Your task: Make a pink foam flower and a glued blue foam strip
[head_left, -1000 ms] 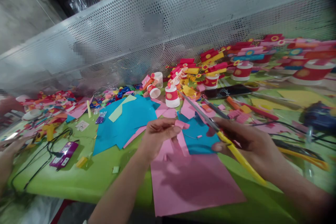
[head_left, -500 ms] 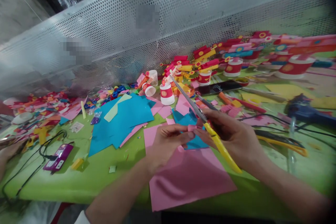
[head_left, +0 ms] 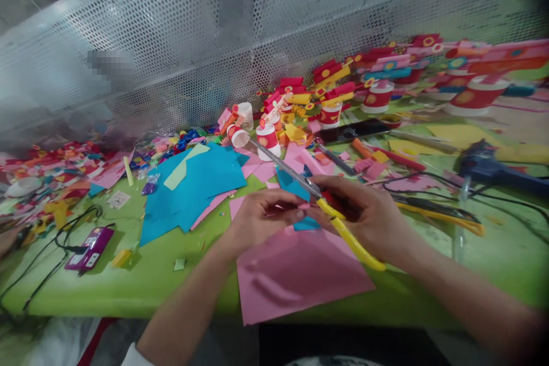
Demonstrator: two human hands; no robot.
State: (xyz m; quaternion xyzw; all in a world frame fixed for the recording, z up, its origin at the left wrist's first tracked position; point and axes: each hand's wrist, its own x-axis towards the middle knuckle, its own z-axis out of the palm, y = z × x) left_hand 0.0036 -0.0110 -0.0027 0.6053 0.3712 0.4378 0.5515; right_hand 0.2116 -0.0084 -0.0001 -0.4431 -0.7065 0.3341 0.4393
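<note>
A small pink paper piece [head_left: 304, 206] is pinched in the fingertips of my left hand [head_left: 257, 217]; much of it is hidden. My right hand [head_left: 377, 217] holds scissors with yellow handles [head_left: 351, 240], the blades together and slanting up to the left. Its fingertips also meet at the pink piece. Under both hands lies a large pink sheet [head_left: 300, 280], overhanging the front edge of the green table. Blue paper [head_left: 300, 183] shows just behind them.
Blue sheets [head_left: 210, 177] lie left. Red-and-white paper cups [head_left: 268, 140] with paper rolls line the back, before a perforated metal panel [head_left: 180, 68]. At right are a glue gun [head_left: 484, 163] and cutter [head_left: 446, 217]; at left, a purple power strip [head_left: 90, 249] and another person's hand [head_left: 8, 240].
The view has shifted slightly. The scissors' blades have swung left and lower, now crossing in front of a cup. Both hands remain together at the pink piece.
</note>
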